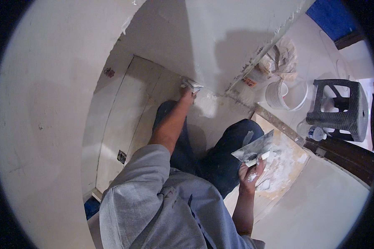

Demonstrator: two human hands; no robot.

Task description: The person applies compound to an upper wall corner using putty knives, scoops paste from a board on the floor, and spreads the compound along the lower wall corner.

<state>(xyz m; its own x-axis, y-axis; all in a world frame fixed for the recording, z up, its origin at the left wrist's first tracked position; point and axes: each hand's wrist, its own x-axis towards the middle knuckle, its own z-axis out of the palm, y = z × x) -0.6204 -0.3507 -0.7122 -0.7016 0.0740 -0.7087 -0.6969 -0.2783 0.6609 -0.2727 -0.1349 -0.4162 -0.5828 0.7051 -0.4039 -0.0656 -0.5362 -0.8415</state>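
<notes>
My left hand (pixel 188 93) reaches forward to the lower edge of a white wall (pixel 212 58), closed on a pale, smeared object (pixel 192 84) that I cannot make out clearly; it lies against the wall's bottom corner. My right hand (pixel 251 173), spotted with white compound, grips a flat metal trowel (pixel 252 147) by its pale handle above my right thigh. Beside that hand lies a tan board (pixel 295 159) smeared with white compound. My knees are bent in dark trousers below the wall.
At the right stand a white bucket (pixel 270 97) with a smaller container inside, a crumpled bag (pixel 284 58), a dark plastic stool (pixel 336 118) and a plastic bottle (pixel 316 133). A large pale surface (pixel 45 124) borders the left, beside a panelled strip (pixel 133 95).
</notes>
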